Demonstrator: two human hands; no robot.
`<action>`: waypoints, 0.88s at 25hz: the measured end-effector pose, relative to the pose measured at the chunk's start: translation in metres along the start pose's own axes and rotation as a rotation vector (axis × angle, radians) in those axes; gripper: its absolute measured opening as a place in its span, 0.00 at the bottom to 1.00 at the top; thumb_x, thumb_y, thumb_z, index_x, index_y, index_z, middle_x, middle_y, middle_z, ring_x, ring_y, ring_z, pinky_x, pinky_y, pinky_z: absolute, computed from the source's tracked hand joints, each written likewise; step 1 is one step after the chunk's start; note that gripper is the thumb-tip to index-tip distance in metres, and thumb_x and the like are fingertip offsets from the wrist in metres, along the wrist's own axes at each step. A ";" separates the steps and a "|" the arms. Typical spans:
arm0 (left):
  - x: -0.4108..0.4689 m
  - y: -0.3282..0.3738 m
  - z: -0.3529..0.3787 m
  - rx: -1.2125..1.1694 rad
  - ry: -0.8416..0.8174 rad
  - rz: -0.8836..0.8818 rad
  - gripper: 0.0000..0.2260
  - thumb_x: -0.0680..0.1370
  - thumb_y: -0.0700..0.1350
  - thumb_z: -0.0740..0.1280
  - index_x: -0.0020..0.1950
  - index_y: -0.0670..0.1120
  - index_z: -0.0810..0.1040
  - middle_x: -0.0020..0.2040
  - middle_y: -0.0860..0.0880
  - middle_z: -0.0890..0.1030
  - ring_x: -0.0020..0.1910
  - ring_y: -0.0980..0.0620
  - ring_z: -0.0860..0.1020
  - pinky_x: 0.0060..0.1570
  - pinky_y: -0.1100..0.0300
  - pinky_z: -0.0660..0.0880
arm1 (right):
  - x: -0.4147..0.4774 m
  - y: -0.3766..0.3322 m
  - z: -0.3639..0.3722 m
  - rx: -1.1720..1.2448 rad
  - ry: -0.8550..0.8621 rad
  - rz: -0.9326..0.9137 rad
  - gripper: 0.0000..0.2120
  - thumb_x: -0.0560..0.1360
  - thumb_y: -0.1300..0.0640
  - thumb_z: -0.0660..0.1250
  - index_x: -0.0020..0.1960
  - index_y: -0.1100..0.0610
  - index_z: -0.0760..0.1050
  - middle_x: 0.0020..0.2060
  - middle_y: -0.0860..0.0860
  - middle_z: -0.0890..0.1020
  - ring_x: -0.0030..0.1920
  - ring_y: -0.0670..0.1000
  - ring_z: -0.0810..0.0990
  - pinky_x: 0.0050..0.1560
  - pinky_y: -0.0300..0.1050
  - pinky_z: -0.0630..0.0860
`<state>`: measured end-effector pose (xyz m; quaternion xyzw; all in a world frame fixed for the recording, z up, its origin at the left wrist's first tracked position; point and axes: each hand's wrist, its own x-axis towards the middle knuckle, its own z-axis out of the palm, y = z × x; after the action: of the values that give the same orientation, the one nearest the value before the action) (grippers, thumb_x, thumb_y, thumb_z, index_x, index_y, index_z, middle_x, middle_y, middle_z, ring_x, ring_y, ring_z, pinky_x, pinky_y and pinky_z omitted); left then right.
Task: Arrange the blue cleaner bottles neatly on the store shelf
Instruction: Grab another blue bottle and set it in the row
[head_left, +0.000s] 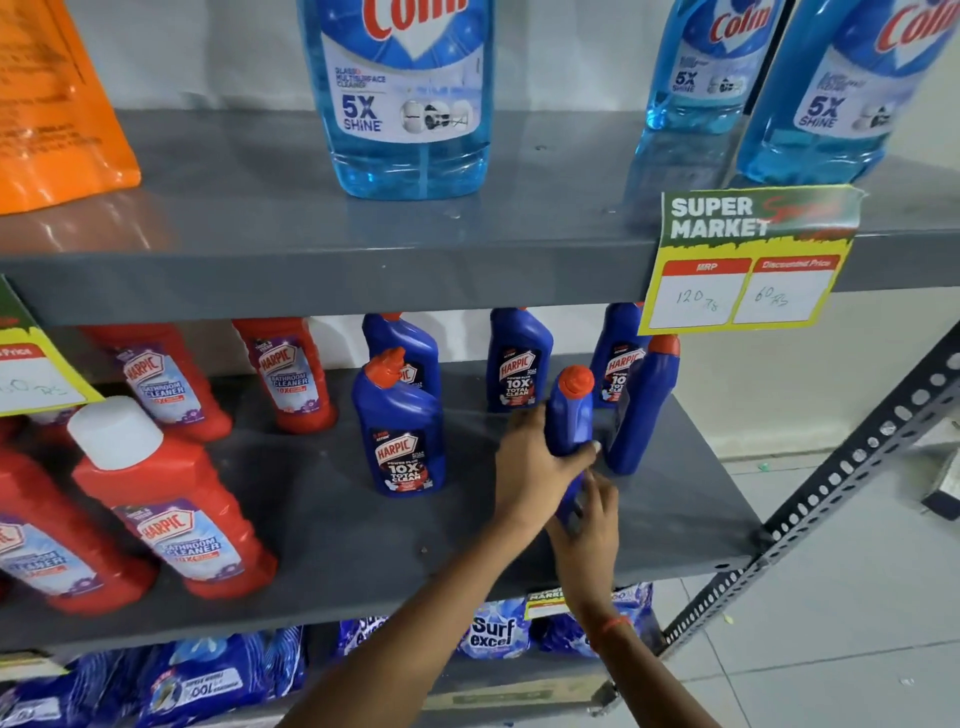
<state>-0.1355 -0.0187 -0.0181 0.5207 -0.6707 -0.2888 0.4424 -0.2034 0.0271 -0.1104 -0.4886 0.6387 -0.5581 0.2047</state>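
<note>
Head view: a blue cleaner bottle (570, 415) is gripped over the middle shelf (675, 493), left hand (535, 467) fingers wrapped around its body, right hand (589, 525) fingers closed on its base, seemingly steadied for lining up beside neighbouring bottles.

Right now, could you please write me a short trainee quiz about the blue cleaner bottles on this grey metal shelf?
1. True or false: both hands grip the same dark blue, red-capped plastic bottle.
2. Which hand is higher on it: left hand or right hand?
3. Is the handwritten MRP on the yellow paper price tag (a) 120 or (b) 60?

Key: 1 true; 2 left; 3 a.
</note>
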 end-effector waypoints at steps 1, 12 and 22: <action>0.005 -0.001 -0.003 0.011 0.019 -0.002 0.20 0.67 0.48 0.74 0.54 0.42 0.75 0.51 0.42 0.81 0.46 0.48 0.78 0.43 0.61 0.70 | 0.000 0.000 -0.002 0.002 -0.012 0.003 0.28 0.68 0.60 0.73 0.66 0.53 0.68 0.58 0.46 0.70 0.58 0.51 0.75 0.60 0.55 0.77; 0.043 0.004 -0.040 -0.418 -0.412 -0.126 0.22 0.68 0.48 0.73 0.60 0.50 0.72 0.57 0.47 0.80 0.53 0.50 0.80 0.55 0.55 0.77 | 0.039 -0.012 -0.023 0.271 -0.173 0.258 0.28 0.60 0.62 0.79 0.52 0.58 0.65 0.44 0.53 0.79 0.39 0.48 0.80 0.37 0.37 0.80; 0.047 0.008 -0.034 -0.484 -0.142 -0.284 0.17 0.65 0.33 0.74 0.50 0.45 0.75 0.48 0.42 0.80 0.45 0.46 0.78 0.49 0.53 0.77 | 0.034 -0.009 -0.015 0.074 -0.215 0.029 0.43 0.60 0.61 0.79 0.69 0.57 0.60 0.61 0.49 0.71 0.61 0.48 0.74 0.60 0.35 0.72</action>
<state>-0.1114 -0.0589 0.0175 0.4674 -0.5319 -0.5351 0.4608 -0.2268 0.0062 -0.0881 -0.5286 0.5990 -0.5225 0.2980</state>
